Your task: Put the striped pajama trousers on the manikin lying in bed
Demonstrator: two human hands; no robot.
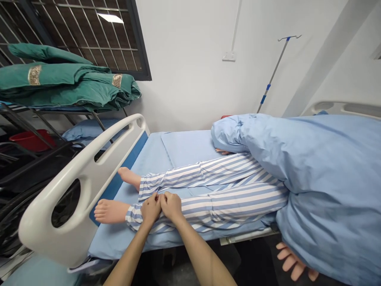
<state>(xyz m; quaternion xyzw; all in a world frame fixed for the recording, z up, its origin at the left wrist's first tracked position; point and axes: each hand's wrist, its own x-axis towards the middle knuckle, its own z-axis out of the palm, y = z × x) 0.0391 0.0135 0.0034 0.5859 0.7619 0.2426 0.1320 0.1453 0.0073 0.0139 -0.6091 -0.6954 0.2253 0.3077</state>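
A figure that looks like a training manikin lies on the bed in blue-and-white striped pyjama trousers [235, 200]. My left hand [151, 207] and my right hand [170, 204] are closed side by side on the near trouser leg, at the shin just above the ankle. Their thumbs and forefingers almost meet, and trouser cloth appears bunched in both. The bare near foot [111, 211] and far foot [129, 177] point toward the footboard. A blue quilt [330, 167] hides the upper body. Fingers of one manikin hand [294, 260] stick out below the quilt's near edge.
The white footboard [80, 167] rises at the left. Behind it are folded green quilts [74, 85] on a rack, a red basin [31, 140] and a black wheelchair [29, 186]. A drip stand [274, 73] stands by the wall. The light-blue sheet [187, 147] covers the mattress.
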